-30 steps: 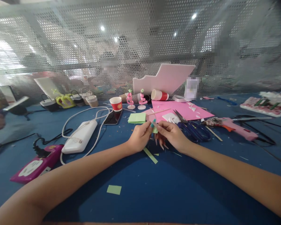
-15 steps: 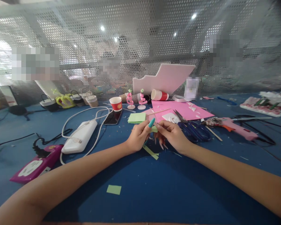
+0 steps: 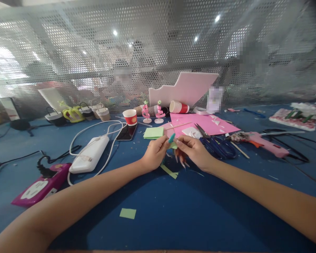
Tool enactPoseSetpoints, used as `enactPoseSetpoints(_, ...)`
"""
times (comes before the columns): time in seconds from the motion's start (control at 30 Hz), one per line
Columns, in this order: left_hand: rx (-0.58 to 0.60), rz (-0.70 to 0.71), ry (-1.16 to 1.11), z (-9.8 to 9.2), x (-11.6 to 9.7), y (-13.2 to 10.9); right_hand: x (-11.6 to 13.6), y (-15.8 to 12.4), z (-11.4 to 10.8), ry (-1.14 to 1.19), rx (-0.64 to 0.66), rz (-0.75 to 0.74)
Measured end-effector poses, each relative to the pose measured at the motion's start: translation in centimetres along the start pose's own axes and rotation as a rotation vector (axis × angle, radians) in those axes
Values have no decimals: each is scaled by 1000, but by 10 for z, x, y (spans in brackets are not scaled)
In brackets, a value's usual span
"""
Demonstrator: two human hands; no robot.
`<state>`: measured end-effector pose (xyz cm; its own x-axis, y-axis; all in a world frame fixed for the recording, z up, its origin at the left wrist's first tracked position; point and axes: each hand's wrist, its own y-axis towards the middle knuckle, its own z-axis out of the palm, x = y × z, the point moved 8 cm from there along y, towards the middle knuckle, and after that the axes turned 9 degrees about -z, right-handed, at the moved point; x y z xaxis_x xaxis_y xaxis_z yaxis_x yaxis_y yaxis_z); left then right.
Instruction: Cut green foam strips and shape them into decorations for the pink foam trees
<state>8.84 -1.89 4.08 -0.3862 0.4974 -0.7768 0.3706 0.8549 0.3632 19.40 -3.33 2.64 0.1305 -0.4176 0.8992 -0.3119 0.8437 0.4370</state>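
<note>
My left hand (image 3: 156,151) and my right hand (image 3: 196,150) meet over the middle of the blue table, fingers pinched on a small green paper piece (image 3: 173,145) between them. Green paper strips (image 3: 169,171) lie just below my fingertips. A stack of green notes (image 3: 153,132) rests behind my left hand, and one green rectangle (image 3: 127,213) lies nearer the front edge. Blue-handled scissors (image 3: 218,147) are beside my right hand, their blades on a pink sheet (image 3: 216,125). The far side of the held paper is hidden by my fingers.
Left are a white power bank (image 3: 91,154), a purple power strip (image 3: 43,184), cables and a phone (image 3: 126,132). Behind stand a red cup (image 3: 130,117) and pink spiral figures (image 3: 159,111). A pink glue gun (image 3: 270,144) lies right; a perforated metal screen (image 3: 158,45) rises behind.
Both hands keep their pinch on the green paper, with only a slight shift of the fingers. The objects on the table stay where they were.
</note>
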Motion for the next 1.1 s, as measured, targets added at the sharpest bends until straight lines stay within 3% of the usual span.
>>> enactPoseSetpoints(0.3,35,-12,-37,2,1,1,-2,0,-2,16,7,13)
enactPoseSetpoints(0.8,207,-41,-376,12,-2,-4,-1,-3,12,284,52,83)
enactPoseSetpoints(1.1,208,42,-361,9,-9,-5,-7,-4,14,313,65,100)
